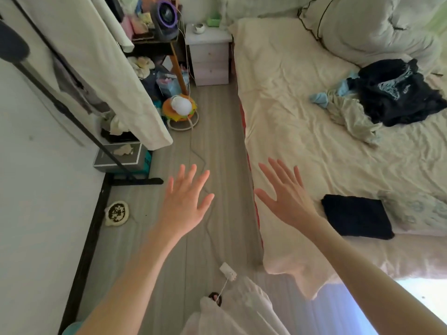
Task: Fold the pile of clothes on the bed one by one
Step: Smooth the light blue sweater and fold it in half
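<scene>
Fingers spread wide on both sides: my left hand hangs over the floor beside the bed, palm turned away from me, its grip fully released and holding nothing. My right hand is just as splayed, grip released too, hovering above the near edge of the bed without touching the sheet as far as I can tell. Both forearms are bare and reach forward from the bottom of the view.

On the bed, the pile of clothes lies well beyond my right hand, toward the far side of the mattress: a black garment with a pale print sits on top, a crumpled pale green piece spills from under it toward me, and a bit of light blue fabric pokes out at the pile's edge. Nearer, just beside my right wrist on the bed, a folded black garment lies flat as a neat rectangle. A bunched duvet fills the head of the bed.

Off the bed's far corner stands a small white nightstand with a white bowl on top; what is in it I cannot tell.
</scene>
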Demonstrator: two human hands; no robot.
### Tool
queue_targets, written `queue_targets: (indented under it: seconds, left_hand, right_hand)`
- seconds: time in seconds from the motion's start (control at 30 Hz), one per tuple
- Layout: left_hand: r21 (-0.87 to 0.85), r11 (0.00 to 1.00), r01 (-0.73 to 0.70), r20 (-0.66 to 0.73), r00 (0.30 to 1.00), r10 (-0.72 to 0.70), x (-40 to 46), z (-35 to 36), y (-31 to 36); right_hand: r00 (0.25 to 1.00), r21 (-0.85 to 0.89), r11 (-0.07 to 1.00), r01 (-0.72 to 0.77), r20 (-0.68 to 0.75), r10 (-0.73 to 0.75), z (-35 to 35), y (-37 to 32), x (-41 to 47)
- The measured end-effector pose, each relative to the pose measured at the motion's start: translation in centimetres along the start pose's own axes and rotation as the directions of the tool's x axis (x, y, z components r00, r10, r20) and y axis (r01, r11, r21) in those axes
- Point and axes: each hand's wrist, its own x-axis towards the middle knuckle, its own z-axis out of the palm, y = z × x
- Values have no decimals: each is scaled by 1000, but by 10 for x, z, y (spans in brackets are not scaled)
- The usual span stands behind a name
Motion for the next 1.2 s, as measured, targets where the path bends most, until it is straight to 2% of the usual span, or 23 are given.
queue_targets:
  seconds: [0.23, 0.43, 0.73, 0.9, 1.03, 1.2]
  left_hand:
    - [-1, 1000, -22, -7, 1000, 22, 22, -18, -37]
    - [-52, 998, 40, 42, 998, -38, 77, -13, -60]
    - [-144, 986, 86, 95, 993, -73, 266, -1, -57]
    - [-166, 986, 10, 72, 997, 2, 369, -24, -37]
    - [-185, 982, -23, 51, 998, 33, 428, -40, -31]
    - [-193, 979, -57, 59, 996, 70, 498, -47, -38]
  right_hand:
    - [1000, -109, 994, -20, -15, 18, -8, -30, 51]
    - [1000, -86, 996, -24, 11, 25, 9, -28, 114]
    - [991, -67, 993, -101, 83, 106, 23, 63, 276]
    - [989, 4, 989, -148, 29, 148, -4, 108, 364]
    - [970, 57, 968, -243, -5, 243, -9, 133, 395]
    - [939, 31, 938, -344, 37, 343, -5, 162, 431]
